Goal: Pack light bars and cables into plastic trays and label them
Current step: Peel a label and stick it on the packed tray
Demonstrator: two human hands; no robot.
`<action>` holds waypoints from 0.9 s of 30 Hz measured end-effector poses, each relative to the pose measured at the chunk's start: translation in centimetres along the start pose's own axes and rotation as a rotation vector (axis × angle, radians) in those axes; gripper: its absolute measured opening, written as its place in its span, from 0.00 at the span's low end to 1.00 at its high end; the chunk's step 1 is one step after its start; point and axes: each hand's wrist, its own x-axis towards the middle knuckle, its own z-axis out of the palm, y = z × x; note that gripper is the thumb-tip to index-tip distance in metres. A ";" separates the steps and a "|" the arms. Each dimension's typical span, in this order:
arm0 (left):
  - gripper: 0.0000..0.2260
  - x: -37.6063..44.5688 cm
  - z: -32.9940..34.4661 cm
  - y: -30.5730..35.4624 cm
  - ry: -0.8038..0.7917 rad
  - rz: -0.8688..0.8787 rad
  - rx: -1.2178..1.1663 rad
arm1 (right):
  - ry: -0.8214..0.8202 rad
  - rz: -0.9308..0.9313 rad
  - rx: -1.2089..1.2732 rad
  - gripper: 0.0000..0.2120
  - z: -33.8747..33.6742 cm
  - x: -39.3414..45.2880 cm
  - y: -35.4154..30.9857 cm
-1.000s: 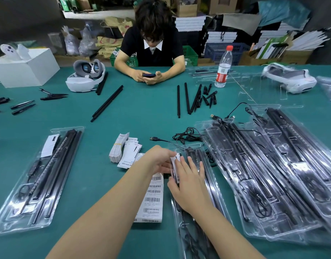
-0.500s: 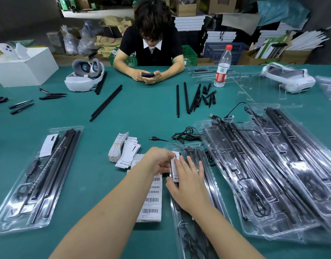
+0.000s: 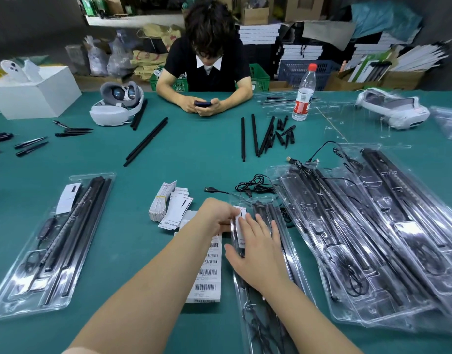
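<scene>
A clear plastic tray (image 3: 295,274) with black light bars and a cable lies in front of me on the green table. A white label card (image 3: 241,213) sits at the tray's upper left. My left hand (image 3: 217,213) pinches the card's left edge. My right hand (image 3: 258,247) lies flat on the tray with straight fingers pressing the card and bars. A strip of barcode stickers (image 3: 207,274) lies under my left forearm. A stack of white label cards (image 3: 168,205) sits just left of my hands.
A packed tray (image 3: 20,284) lies at the left, and several packed trays (image 3: 373,226) overlap at the right. Loose black bars (image 3: 254,135), a black cable (image 3: 253,186), a water bottle (image 3: 304,94), two headsets and a white box stand farther back. A person sits opposite holding a phone.
My hands have barely moved. The left hand has shifted slightly along the card's edge while the right hand stays pressed on the tray.
</scene>
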 end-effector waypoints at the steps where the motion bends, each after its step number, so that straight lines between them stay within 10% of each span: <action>1: 0.04 0.0 0.0 -0.1 0.010 0.012 0.029 | -0.001 0.002 -0.009 0.39 0.1 0.0 0.0; 13: 0.11 0.4 -0.3 1.7 0.283 0.348 1.073 | -0.031 -0.010 -0.075 0.40 0.3 0.2 0.0; 27: 0.16 3.8 -1.4 1.2 0.169 0.403 0.857 | -0.070 0.001 -0.101 0.39 -0.1 0.5 -0.4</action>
